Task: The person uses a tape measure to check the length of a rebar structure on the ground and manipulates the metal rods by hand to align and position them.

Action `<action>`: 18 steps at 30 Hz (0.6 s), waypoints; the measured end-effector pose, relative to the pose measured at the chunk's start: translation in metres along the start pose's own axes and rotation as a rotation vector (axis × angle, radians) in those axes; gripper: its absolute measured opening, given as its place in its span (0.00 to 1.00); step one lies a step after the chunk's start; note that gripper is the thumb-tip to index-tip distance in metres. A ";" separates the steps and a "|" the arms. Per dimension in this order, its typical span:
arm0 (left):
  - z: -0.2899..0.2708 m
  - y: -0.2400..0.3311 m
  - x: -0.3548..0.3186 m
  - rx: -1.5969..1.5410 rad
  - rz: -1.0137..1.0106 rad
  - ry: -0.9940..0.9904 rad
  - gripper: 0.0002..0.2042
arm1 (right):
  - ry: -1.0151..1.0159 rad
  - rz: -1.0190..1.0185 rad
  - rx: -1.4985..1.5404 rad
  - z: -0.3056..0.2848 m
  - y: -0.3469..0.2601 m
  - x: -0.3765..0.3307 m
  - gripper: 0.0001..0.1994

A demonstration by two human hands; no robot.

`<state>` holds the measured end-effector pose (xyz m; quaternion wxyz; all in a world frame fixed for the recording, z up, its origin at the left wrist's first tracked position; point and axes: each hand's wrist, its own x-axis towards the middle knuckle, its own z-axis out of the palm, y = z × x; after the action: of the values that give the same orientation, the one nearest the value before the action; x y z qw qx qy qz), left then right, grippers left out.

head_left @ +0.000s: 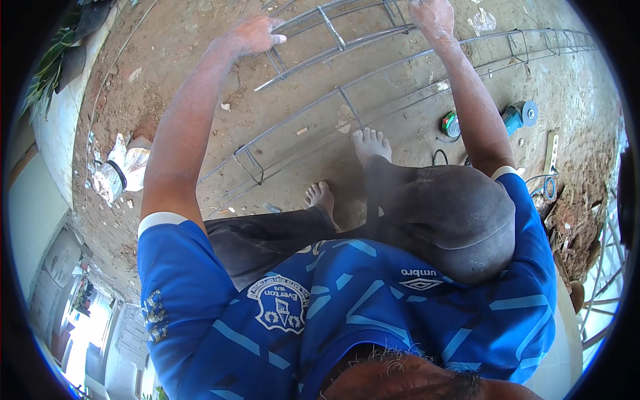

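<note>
Here, a long rebar cage [347, 110] of steel rods and square stirrups lies on the bare dirt ground [173, 60], running from the ground's near left toward its far right edge. The left hand [253, 35] rests on the cage's upper rods, fingers curled over a bar. The right hand [433, 17] grips a rod farther right, fingers clenched. Two bare feet [370, 143] stand beside the cage. A blue angle grinder [519, 117] lies near the right edge.
</note>
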<state>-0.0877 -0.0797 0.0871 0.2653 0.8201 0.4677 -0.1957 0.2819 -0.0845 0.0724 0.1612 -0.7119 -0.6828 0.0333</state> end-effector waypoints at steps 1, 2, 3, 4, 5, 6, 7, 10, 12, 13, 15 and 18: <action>0.001 -0.001 0.000 0.003 0.003 0.007 0.28 | -0.001 -0.001 0.002 0.000 -0.001 0.000 0.15; -0.001 0.001 -0.001 0.003 0.003 0.006 0.28 | 0.005 0.027 0.006 0.000 -0.002 0.001 0.14; -0.003 0.004 -0.001 0.015 -0.014 -0.015 0.27 | 0.011 0.056 0.010 0.000 -0.002 0.001 0.14; -0.006 0.006 -0.003 0.028 -0.030 -0.037 0.27 | 0.010 0.056 0.011 0.000 -0.001 0.002 0.14; -0.002 0.002 -0.002 0.028 -0.035 -0.036 0.27 | -0.013 0.054 0.026 -0.002 -0.003 0.004 0.14; 0.002 -0.002 -0.001 0.028 -0.022 -0.007 0.27 | -0.036 0.051 0.041 -0.003 -0.004 0.005 0.14; 0.005 -0.006 0.000 0.030 -0.010 0.023 0.27 | -0.036 0.047 0.045 -0.004 -0.007 0.005 0.14; 0.000 0.002 -0.001 0.025 -0.030 0.000 0.27 | -0.003 0.041 0.045 -0.009 -0.008 0.003 0.14; -0.002 0.002 0.000 0.024 -0.023 -0.013 0.27 | 0.036 0.028 0.070 -0.009 -0.007 0.001 0.14; -0.002 0.002 0.000 0.018 -0.018 -0.032 0.27 | 0.045 0.031 0.070 -0.007 -0.007 0.000 0.14; 0.000 0.003 -0.004 0.029 -0.023 -0.014 0.27 | -0.014 0.063 0.049 -0.004 -0.005 0.000 0.14; -0.004 0.002 -0.006 -0.013 -0.046 -0.020 0.30 | -0.059 0.096 0.056 -0.003 -0.005 0.002 0.14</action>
<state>-0.0884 -0.0823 0.0938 0.2709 0.8054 0.4849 -0.2069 0.2778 -0.0836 0.0774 0.1591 -0.7377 -0.6511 0.0809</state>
